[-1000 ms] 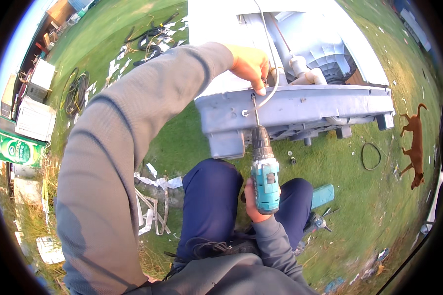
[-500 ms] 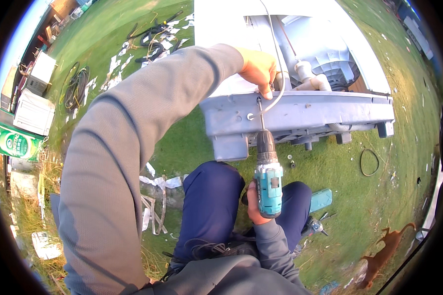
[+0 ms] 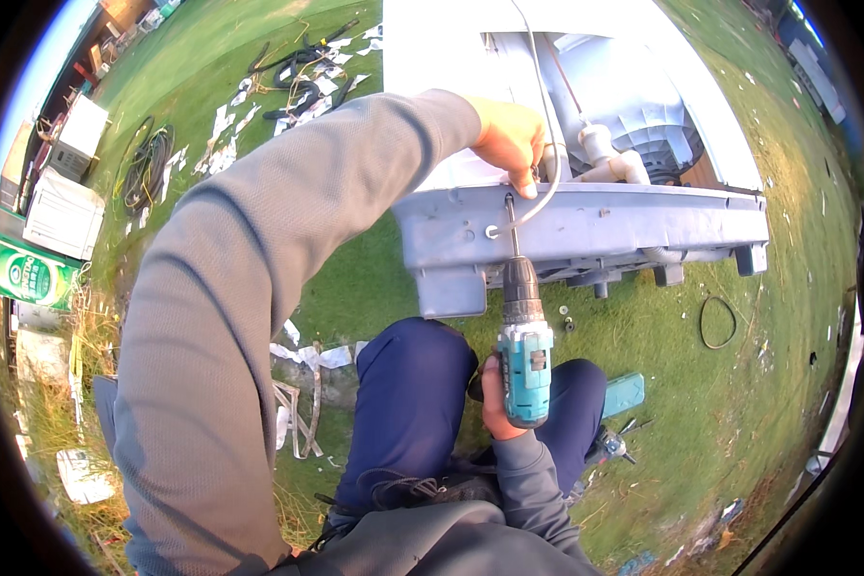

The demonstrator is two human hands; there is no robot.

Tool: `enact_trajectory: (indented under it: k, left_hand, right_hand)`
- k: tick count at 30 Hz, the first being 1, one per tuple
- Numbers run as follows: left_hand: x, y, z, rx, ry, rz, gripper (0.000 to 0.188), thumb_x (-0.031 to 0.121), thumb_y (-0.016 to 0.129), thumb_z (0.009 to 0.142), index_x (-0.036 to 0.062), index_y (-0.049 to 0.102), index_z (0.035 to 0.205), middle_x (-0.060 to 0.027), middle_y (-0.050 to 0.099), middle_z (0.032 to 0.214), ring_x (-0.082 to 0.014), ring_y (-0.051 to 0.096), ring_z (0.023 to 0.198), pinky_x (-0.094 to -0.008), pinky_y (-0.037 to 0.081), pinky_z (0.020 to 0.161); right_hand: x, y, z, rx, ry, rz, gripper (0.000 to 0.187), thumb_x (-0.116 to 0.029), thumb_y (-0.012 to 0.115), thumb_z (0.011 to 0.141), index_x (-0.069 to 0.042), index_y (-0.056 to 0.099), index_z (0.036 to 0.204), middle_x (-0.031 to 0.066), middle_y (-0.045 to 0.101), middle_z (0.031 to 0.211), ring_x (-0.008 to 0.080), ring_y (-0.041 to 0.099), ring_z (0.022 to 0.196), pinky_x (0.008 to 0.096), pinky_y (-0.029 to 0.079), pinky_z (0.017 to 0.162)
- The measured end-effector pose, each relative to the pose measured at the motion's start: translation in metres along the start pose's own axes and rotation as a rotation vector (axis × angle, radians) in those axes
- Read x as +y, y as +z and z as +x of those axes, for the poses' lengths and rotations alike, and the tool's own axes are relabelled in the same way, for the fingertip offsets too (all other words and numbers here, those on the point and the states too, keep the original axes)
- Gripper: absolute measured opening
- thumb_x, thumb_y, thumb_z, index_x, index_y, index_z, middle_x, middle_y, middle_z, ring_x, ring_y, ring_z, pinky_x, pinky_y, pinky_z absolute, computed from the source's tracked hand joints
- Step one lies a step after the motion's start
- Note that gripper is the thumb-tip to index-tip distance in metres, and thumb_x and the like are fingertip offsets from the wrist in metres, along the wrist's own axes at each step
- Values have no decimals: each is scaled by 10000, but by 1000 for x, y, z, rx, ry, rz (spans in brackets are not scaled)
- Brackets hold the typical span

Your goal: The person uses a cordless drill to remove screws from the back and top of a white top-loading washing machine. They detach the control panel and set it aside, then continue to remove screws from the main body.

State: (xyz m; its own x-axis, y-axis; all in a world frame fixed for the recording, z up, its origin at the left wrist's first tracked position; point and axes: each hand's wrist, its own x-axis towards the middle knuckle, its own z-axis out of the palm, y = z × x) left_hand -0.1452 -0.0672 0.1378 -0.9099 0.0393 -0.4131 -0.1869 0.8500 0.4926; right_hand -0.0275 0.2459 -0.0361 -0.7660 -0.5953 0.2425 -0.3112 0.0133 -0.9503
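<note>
My right hand (image 3: 498,403) grips a teal-and-black cordless drill (image 3: 525,370), which points away from me. Its long bit (image 3: 513,226) reaches a hole near the upper edge of the grey plastic base (image 3: 643,223) of a white washing machine (image 3: 432,58) lying on its side. Over that edge, beside the bit's tip, my left hand (image 3: 511,139) is closed with the thumb pointing down; whatever its fingers hold is hidden. A pale hose (image 3: 547,115) curves past the left hand into the base. The tub (image 3: 634,115) and a white drain pipe fitting (image 3: 605,154) show inside the opening.
Beneath the base, small round parts (image 3: 567,322) and a black loop (image 3: 718,322) lie on green turf. A teal case (image 3: 624,395) and another tool (image 3: 612,444) sit right of my knee. Black hoses and paper scraps (image 3: 302,82) are scattered at the far left.
The brown dog at the lower right has gone out of view. The whole view has shifted slightly; both hands, the drill and its bit keep nearly the same place against the base.
</note>
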Motion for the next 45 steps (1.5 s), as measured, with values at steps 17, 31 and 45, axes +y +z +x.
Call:
enact_trajectory:
  k: [17,31,45]
  left_hand:
    - [3,2,-7,17,7,-49,256,233,815,808,-16,759,829,-90,679,711,-187,598,681,-381,459,646]
    - [-5,5,-3,-33,-24,-10,283,289,802,830,29,710,768,-82,673,750,-224,607,752,-417,470,723]
    - [-4,13,2,-27,-26,44,259,274,810,821,22,760,849,-104,727,821,-230,661,780,-392,503,753]
  right_hand:
    - [9,2,0,-10,10,-17,33,-15,698,850,-15,673,872,99,658,740,272,633,620,373,507,607]
    - [-17,0,15,1,-116,-129,57,-1,690,820,-21,648,852,107,641,742,301,635,633,369,519,620]
    - [-23,-15,21,-81,-40,-120,134,2,684,805,-13,665,937,109,657,775,289,650,671,356,525,652]
